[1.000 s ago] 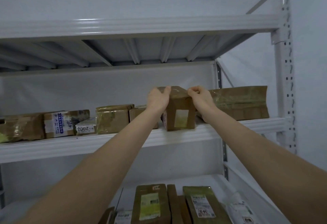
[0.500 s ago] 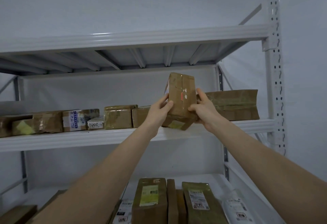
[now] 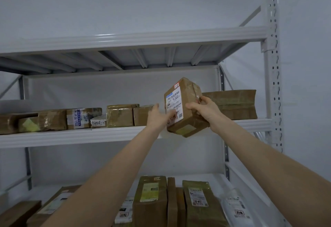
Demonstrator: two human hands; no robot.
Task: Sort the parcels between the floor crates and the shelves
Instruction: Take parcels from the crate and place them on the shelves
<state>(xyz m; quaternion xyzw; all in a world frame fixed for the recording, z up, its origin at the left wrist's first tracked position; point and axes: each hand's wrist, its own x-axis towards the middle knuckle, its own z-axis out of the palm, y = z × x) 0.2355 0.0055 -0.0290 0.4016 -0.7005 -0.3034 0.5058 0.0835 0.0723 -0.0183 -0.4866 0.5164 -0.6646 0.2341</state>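
Motion blur obscures the left hand's [image 3: 156, 116] fingers; they appear extended flat against the label face of the cardboard parcel [image 3: 187, 119]. The right hand [image 3: 206, 112] grips the parcel's right side, fingers curled round its edge. The parcel is tilted, held clear of the middle shelf [image 3: 71, 137]. Its barcoded shipping label is illegible. A small shelved parcel [image 3: 98, 121] reads "2002", inverted. Lower parcels [image 3: 152, 201] are cut off by the frame.

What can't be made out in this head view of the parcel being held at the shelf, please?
Head view:
- held parcel label: print too small, tilted.
- left hand fingers: motion-blurred, grip unclear.
- leftmost shelf parcel: cut by left edge.
- lower-shelf parcels: cut by bottom edge, partly behind forearms.
- floor crates: outside the frame.
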